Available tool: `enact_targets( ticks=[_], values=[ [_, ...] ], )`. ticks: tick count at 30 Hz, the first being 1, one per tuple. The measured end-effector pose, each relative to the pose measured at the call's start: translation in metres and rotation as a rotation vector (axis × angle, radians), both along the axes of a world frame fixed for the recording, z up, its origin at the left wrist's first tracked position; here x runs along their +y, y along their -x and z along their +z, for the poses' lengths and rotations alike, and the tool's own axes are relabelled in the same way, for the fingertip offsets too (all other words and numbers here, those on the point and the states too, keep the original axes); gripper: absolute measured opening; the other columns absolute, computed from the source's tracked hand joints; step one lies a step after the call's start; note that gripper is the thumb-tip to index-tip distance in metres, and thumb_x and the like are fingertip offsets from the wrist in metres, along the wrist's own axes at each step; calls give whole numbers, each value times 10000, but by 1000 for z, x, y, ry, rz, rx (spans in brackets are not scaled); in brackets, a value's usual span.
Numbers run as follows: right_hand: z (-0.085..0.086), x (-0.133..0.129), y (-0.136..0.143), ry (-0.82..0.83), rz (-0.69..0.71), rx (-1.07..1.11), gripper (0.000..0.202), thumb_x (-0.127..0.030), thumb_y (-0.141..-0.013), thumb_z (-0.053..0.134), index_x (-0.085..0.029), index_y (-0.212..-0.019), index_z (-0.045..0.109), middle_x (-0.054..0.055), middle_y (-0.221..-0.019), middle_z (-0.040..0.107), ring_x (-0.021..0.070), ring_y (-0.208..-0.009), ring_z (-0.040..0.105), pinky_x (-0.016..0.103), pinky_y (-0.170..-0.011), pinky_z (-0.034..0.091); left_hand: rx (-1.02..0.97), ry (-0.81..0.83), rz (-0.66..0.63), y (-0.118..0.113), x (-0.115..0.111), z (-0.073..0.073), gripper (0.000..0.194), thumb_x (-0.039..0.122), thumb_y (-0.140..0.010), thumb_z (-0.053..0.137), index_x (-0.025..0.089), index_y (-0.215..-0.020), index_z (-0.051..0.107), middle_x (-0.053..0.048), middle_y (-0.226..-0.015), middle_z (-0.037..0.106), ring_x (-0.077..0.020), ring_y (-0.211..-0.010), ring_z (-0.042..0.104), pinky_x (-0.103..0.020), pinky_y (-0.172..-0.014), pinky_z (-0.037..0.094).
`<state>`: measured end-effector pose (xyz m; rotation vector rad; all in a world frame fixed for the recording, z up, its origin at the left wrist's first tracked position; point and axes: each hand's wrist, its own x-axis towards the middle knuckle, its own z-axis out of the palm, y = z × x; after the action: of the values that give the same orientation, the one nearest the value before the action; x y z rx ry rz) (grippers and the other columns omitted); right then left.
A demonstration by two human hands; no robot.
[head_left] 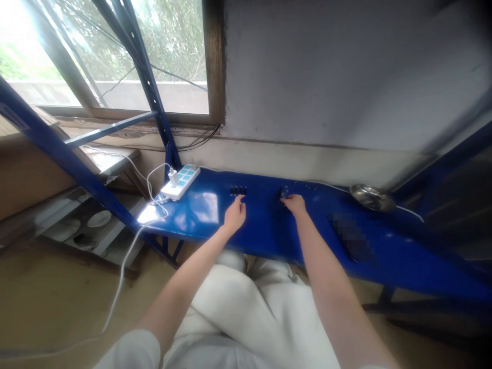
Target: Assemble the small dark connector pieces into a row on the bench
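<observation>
On the blue tabletop (261,215), several small dark cylinder-like pieces (238,190) stand side by side in a short row. My left hand (235,214) is at the near edge of this row, its index finger reaching to the pieces and the other fingers curled in. Whether it grips one of them is hard to see. To the right, my right hand (295,204) pinches at a small dark and clear piece (284,192) close to the table surface. Its exact kind is too small to make out. A few tiny clear bits (310,187) lie beyond that hand.
A white power strip (182,182) with a plugged-in charger (173,177) lies at the table's left end, its cable hanging over the edge. At the right are a shiny metal bowl (372,198) and a blurred-out dark flat object (351,238). Blue rack posts (148,87) frame the table.
</observation>
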<state>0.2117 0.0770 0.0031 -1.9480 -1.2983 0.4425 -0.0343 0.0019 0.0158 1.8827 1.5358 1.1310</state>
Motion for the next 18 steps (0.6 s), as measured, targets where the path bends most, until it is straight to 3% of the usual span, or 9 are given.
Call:
enact_targets(
  ticks=[2, 5, 11, 15, 18],
  values=[
    [6, -15, 8, 3, -55, 84, 252, -273, -661, 614, -121, -861, 633, 119, -788, 667, 197, -691, 625, 282, -615, 471, 119, 26, -41, -7, 5, 4, 489, 279, -871, 362, 187, -1348, 313, -106, -920, 624, -186, -716, 597, -277, -655, 433],
    [15, -40, 26, -137, -34, 158, 293, -306, -715, 541, -140, -947, 608, 95, -872, 662, 180, -736, 624, 282, -666, 478, 251, 69, -59, -19, 16, 7, 615, 277, -852, 399, 141, -1409, 176, -136, -897, 632, -206, -698, 610, -284, -658, 429],
    [25, -75, 61, -237, 119, 255, 322, -370, -744, 512, -156, -966, 602, 84, -913, 642, 167, -724, 601, 301, -664, 487, 300, 142, 27, -35, 40, 7, 677, 202, -818, 421, 57, -1412, 131, -204, -901, 632, -252, -772, 633, -350, -747, 435],
    [30, -83, 71, -246, 183, 281, 329, -391, -758, 505, -159, -970, 605, 80, -927, 637, 143, -672, 586, 310, -660, 487, 403, 198, 70, -38, 50, 10, 728, 123, -788, 434, 58, -1418, 75, -239, -973, 616, -259, -826, 636, -352, -761, 444],
    [33, -85, 74, -251, 203, 299, 329, -395, -759, 507, -159, -965, 605, 76, -927, 635, 129, -624, 576, 310, -652, 489, 471, 204, 74, -39, 55, 12, 701, 57, -769, 433, 84, -1410, 151, -242, -1019, 599, -262, -871, 631, -353, -774, 449]
  ],
)
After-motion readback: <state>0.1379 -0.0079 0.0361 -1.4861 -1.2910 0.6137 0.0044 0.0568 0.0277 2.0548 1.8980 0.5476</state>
